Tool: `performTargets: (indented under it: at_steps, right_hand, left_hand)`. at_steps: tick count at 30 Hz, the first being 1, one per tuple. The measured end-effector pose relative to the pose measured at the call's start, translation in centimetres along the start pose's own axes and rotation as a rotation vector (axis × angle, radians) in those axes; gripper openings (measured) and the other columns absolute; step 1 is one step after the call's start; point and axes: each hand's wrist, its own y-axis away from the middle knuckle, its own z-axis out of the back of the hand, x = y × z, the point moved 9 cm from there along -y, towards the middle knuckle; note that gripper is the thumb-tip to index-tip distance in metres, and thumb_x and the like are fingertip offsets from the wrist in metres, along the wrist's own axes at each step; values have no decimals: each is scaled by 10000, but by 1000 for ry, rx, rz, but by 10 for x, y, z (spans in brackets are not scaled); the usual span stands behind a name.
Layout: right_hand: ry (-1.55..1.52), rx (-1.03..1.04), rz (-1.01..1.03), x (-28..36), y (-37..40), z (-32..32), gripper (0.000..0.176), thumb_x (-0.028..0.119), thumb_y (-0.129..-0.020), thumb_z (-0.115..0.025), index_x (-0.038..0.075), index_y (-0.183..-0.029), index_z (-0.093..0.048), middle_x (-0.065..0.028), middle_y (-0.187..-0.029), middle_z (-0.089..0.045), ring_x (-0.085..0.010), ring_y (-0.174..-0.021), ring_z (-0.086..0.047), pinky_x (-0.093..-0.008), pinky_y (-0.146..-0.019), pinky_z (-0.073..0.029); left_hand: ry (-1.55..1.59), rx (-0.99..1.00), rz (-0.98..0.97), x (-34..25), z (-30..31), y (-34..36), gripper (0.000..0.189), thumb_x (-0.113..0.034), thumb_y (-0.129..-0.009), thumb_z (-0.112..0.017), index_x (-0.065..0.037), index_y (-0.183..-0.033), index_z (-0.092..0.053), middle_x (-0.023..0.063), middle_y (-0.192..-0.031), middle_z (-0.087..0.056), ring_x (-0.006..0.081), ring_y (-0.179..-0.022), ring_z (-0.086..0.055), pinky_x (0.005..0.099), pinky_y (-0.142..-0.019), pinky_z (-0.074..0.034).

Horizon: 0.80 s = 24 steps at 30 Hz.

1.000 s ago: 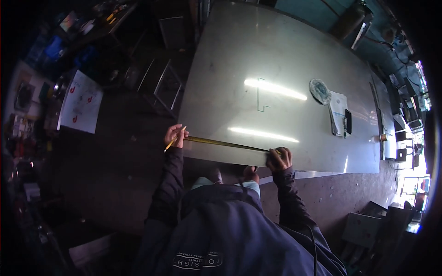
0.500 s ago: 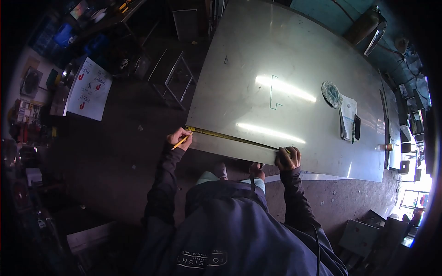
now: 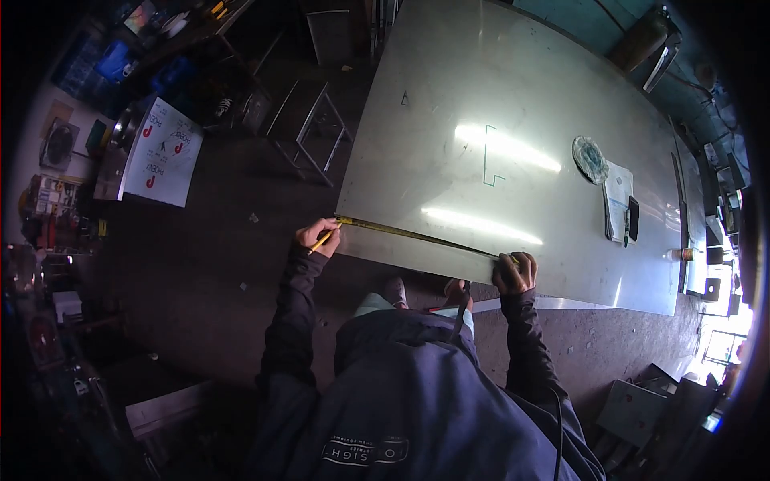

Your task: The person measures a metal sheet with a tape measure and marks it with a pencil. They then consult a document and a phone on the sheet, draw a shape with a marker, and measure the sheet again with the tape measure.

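Note:
A large metal sheet lies before me, with a yellow tape measure blade stretched along its near edge. My left hand is at the sheet's left corner, closed on a yellow pencil with its fingers beside the blade's end. At the other end of the blade, my right hand is wrapped around the tape measure's body, mostly hidden by the fingers, and rests on the sheet near its front edge. A green angular outline is drawn on the sheet.
On the sheet's right side lie a round greenish disc, papers and a dark phone. A metal frame stand is left of the sheet. Further left is a box-like piece with printed white film.
The whole view has shifted slightly, so the sheet and both hands appear a little further right. The hands keep about the same places on the sheet, and the blade stays stretched out.

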Motion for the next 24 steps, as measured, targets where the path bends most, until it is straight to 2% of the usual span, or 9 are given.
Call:
performTargets:
  at_steps: [2,4,6,9,14,16,24]
  right_hand:
    - [24,4,44,1,3,-2,375,86,-661,-713,90,-1034,-672,-132,-1035,-590,-366,-1023,-538,-466,-865,-479]
    - [-36,0,-79,3,-5,7,383,88,-656,-715,95,-1036,-674,-128,-1045,-585,-364,-1020,-540,-466,-868,-478]
    - [-35,-2,-78,4,-5,8,387,91,-653,-717,96,-1038,-675,-131,-1048,-582,-364,-1016,-542,-463,-867,-481]
    - [-37,-17,-72,3,-6,8,395,95,-648,-720,99,-1041,-676,-136,-1046,-578,-366,-1010,-545,-460,-861,-485]
    - [-39,-21,-58,2,-5,7,401,95,-644,-723,110,-1041,-676,-136,-1036,-576,-371,-1014,-546,-464,-854,-488]
    - [-38,0,-72,4,-6,7,402,95,-649,-721,113,-1048,-675,-133,-1036,-577,-370,-1016,-543,-467,-854,-487]
    - [-43,-5,-79,1,-5,7,409,104,-643,-730,103,-1049,-677,-139,-1035,-576,-371,-1020,-542,-467,-852,-485]
  left_hand:
    - [28,19,48,11,-4,3,135,-38,-776,-707,-15,-858,-603,157,-939,-715,205,-781,-716,286,-701,-565]
    - [59,39,95,15,-5,3,133,-40,-776,-709,-13,-854,-604,157,-945,-715,200,-780,-716,283,-697,-564]
    - [107,42,140,17,-5,4,144,-45,-759,-709,-34,-836,-587,154,-909,-711,241,-738,-713,303,-646,-564]
    - [95,38,130,20,-4,4,141,-45,-759,-705,-31,-833,-586,161,-899,-710,224,-718,-712,294,-628,-560]
    - [89,45,147,32,-12,9,133,-17,-769,-691,8,-855,-592,185,-942,-710,166,-775,-709,273,-702,-566]
    - [153,20,151,35,-12,11,142,-50,-775,-708,-16,-838,-584,171,-907,-709,219,-751,-718,293,-650,-566]
    - [163,35,146,42,-14,14,142,-59,-781,-708,-19,-853,-592,177,-915,-708,240,-798,-719,296,-681,-570]
